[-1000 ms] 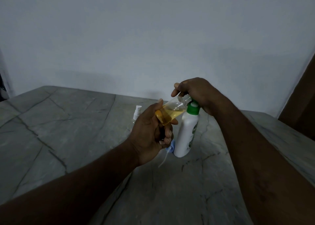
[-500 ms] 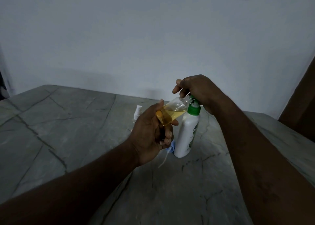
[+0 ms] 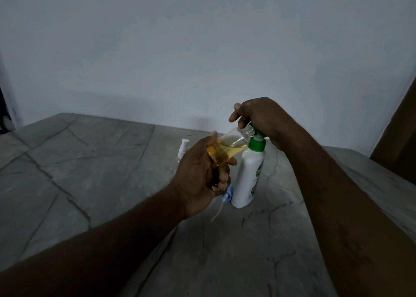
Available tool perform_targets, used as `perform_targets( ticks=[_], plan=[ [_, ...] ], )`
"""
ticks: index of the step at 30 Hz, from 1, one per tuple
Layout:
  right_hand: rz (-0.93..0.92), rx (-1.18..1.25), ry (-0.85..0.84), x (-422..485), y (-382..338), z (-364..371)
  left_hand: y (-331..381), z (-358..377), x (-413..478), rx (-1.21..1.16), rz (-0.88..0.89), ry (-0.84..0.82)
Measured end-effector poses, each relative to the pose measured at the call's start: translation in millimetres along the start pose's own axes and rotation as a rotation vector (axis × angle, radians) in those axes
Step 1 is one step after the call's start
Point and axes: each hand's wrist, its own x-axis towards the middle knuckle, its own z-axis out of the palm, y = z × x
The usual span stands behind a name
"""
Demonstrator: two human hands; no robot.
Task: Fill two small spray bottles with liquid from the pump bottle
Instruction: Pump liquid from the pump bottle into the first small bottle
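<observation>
Grey stone table [image 3: 94, 161]; left hand [image 3: 200, 177] grips tilted spray bottle [image 3: 227, 147], right hand [image 3: 261, 119] clasps pump bottle [image 3: 248, 175] head

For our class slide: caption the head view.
Left hand tilts a clear bottle to the pump bottle under the right hand.

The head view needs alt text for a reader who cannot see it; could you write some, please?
A left hand tilts a small clear bottle, part full of yellow liquid, with its open neck at the green pump of a white pump bottle. The right hand rests on the pump, above a grey stone table.
</observation>
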Motion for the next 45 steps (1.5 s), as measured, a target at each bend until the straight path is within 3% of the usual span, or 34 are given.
perform_targets(
  ticks=[19,22,27,33,36,45],
  plan=[
    [-0.022,-0.075,0.002,1,0,-1,1,-1,0,-0.006,0.0,-0.014],
    [-0.061,-0.199,-0.005,1,-1,0,2,-1,0,-0.009,0.005,-0.018],
    [0.009,-0.235,-0.012,3,0,3,2,-3,0,-0.022,0.001,0.004],
    [-0.07,-0.228,0.001,-2,-2,2,1,-2,0,-0.024,0.002,-0.009],
    [-0.117,-0.355,0.01,-1,-4,1,2,-2,0,-0.025,0.007,-0.021],
    [0.039,-0.159,-0.024,1,6,4,1,-2,0,-0.016,0.006,-0.009]
  ],
)
